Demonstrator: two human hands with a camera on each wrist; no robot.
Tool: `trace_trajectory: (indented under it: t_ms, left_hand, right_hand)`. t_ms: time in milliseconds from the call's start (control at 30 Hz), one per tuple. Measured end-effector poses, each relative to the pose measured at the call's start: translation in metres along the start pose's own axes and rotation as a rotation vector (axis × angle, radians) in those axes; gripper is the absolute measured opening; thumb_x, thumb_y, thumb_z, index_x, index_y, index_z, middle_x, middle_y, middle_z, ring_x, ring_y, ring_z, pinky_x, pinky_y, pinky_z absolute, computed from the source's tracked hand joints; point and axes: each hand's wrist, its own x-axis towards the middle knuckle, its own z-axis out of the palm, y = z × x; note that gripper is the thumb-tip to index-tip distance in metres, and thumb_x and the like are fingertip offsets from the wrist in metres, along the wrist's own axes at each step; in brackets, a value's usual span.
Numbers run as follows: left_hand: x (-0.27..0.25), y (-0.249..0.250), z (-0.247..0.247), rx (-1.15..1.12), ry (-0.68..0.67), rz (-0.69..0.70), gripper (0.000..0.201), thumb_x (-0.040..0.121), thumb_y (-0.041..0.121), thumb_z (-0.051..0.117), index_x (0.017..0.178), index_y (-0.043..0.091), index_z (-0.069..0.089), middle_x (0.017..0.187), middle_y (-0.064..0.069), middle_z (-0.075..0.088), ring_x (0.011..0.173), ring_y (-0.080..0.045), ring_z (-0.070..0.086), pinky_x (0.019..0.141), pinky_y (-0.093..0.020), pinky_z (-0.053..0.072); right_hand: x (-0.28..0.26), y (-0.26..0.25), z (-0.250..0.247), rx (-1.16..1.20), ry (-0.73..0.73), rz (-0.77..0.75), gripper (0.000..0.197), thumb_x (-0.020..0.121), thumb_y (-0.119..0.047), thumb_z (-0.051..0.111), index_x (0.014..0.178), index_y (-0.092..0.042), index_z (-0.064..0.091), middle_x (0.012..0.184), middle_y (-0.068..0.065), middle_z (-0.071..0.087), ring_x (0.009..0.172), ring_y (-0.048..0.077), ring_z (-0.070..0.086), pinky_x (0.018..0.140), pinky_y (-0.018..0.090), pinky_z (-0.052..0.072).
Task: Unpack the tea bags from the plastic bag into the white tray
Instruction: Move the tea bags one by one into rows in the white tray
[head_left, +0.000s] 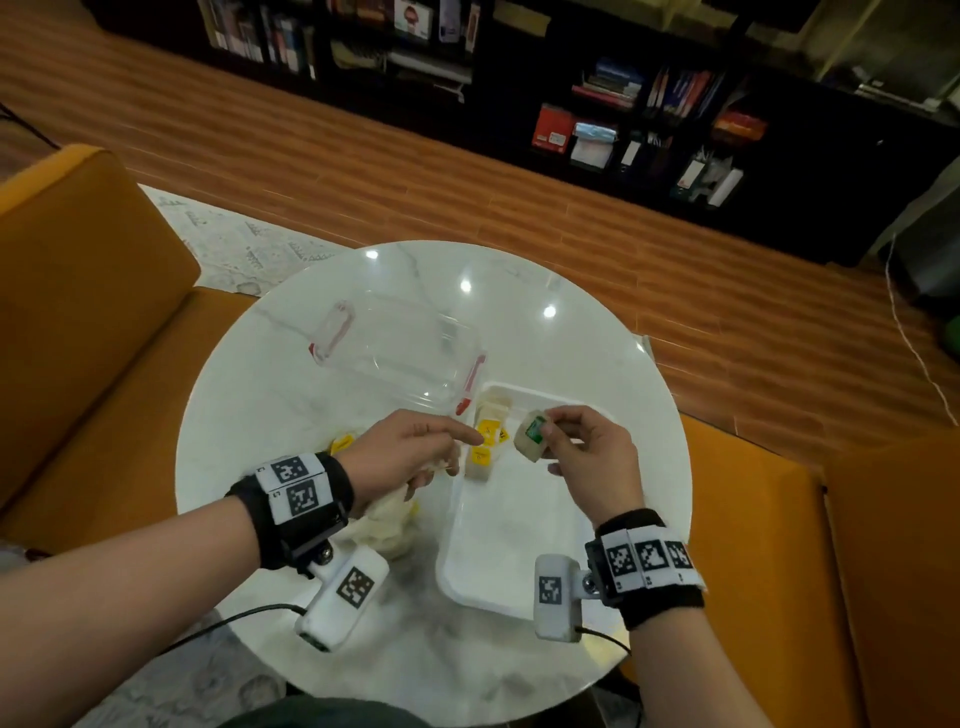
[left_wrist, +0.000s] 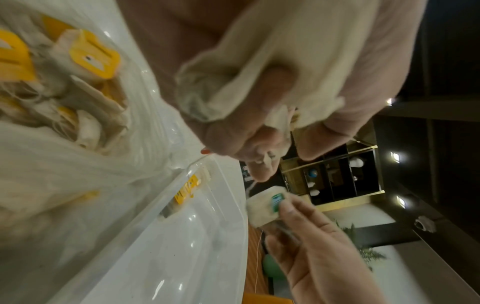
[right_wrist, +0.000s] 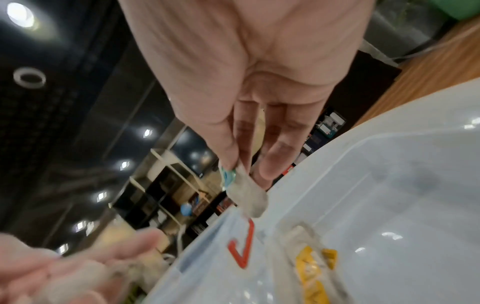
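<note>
My right hand (head_left: 558, 431) pinches a tea bag with a green tag (head_left: 531, 439) (left_wrist: 265, 203) (right_wrist: 244, 191) above the far end of the white tray (head_left: 498, 561) (left_wrist: 155, 257) (right_wrist: 389, 174). Yellow-tagged tea bags (head_left: 485, 447) (right_wrist: 311, 265) lie at the tray's far left corner. My left hand (head_left: 415, 452) grips the bunched plastic bag (head_left: 384, 525) (left_wrist: 272, 67) left of the tray, index finger extended toward the yellow tags. More yellow-tagged tea bags (left_wrist: 78, 61) show inside the bag.
A clear lidded container with red clips (head_left: 400, 353) sits behind the tray on the round white table (head_left: 291, 415). Orange seats (head_left: 78, 312) flank the table. Dark bookshelves (head_left: 623, 104) stand beyond the wooden floor.
</note>
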Motion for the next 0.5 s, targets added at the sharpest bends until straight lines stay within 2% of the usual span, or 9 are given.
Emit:
trace_trajectory:
  t_ms: [67, 100, 200, 267, 367, 467, 500]
  left_hand:
    - [-0.001, -0.002, -0.006, -0.040, 0.038, -0.025, 0.035, 0.077, 0.020, 0.054, 0.100, 0.022, 0.082, 0.075, -0.006, 0.064, 0.051, -0.014, 0.041, 0.048, -0.025, 0.033]
    - [-0.002, -0.002, -0.008, -0.040, 0.066, -0.036, 0.037, 0.076, 0.019, 0.052, 0.098, 0.021, 0.082, 0.076, -0.007, 0.064, 0.050, -0.014, 0.041, 0.047, -0.024, 0.034]
    - [-0.005, -0.005, -0.015, -0.042, 0.122, -0.069, 0.037, 0.090, 0.005, 0.047, 0.102, 0.018, 0.079, 0.079, -0.008, 0.064, 0.049, -0.016, 0.042, 0.042, -0.021, 0.036]
    - [-0.008, -0.009, -0.018, -0.054, 0.119, -0.095, 0.037, 0.094, 0.001, 0.046, 0.111, 0.019, 0.073, 0.081, -0.007, 0.066, 0.050, -0.017, 0.043, 0.040, -0.021, 0.036]
    - [-0.012, -0.017, -0.023, -0.058, 0.120, -0.121, 0.033, 0.092, 0.003, 0.055, 0.120, 0.020, 0.058, 0.084, -0.006, 0.072, 0.052, -0.019, 0.046, 0.045, -0.023, 0.035]
    - [-0.017, -0.020, -0.028, -0.052, 0.122, -0.117, 0.041, 0.078, 0.017, 0.063, 0.116, 0.020, 0.049, 0.094, -0.008, 0.077, 0.056, -0.021, 0.052, 0.051, -0.028, 0.037]
    - [-0.018, -0.020, -0.030, -0.050, 0.126, -0.108, 0.039, 0.078, 0.017, 0.063, 0.113, 0.019, 0.049, 0.096, -0.009, 0.077, 0.057, -0.021, 0.053, 0.051, -0.029, 0.037]
  right_hand:
    - [0.012, 0.017, 0.011, -0.188, -0.080, -0.005, 0.020, 0.093, -0.017, 0.070, 0.086, -0.035, 0.069, 0.090, -0.007, 0.075, 0.082, 0.017, 0.073, 0.075, 0.039, 0.061]
    - [0.017, 0.024, 0.018, -0.263, -0.141, 0.010, 0.020, 0.092, -0.017, 0.070, 0.084, -0.035, 0.068, 0.087, -0.008, 0.074, 0.082, 0.016, 0.073, 0.077, 0.039, 0.061]
    - [0.025, 0.038, 0.038, -0.294, -0.363, 0.162, 0.011, 0.092, -0.011, 0.070, 0.089, -0.022, 0.069, 0.090, 0.007, 0.075, 0.076, 0.022, 0.073, 0.075, 0.038, 0.063]
    - [0.030, 0.047, 0.051, -0.262, -0.436, 0.234, 0.011, 0.092, -0.007, 0.070, 0.088, -0.017, 0.069, 0.092, 0.013, 0.074, 0.071, 0.023, 0.070, 0.075, 0.037, 0.064]
    - [0.041, 0.062, 0.066, -0.351, -0.385, 0.230, 0.017, 0.090, -0.010, 0.073, 0.080, -0.024, 0.069, 0.082, 0.004, 0.074, 0.067, 0.019, 0.070, 0.076, 0.038, 0.064]
    - [0.051, 0.072, 0.075, -0.451, -0.329, 0.239, 0.013, 0.088, -0.016, 0.075, 0.081, -0.026, 0.070, 0.084, 0.001, 0.076, 0.081, 0.020, 0.074, 0.081, 0.037, 0.061]
    - [0.053, 0.074, 0.077, -0.462, -0.301, 0.248, 0.010, 0.088, -0.017, 0.074, 0.083, -0.025, 0.070, 0.086, 0.002, 0.076, 0.085, 0.022, 0.073, 0.081, 0.035, 0.060]
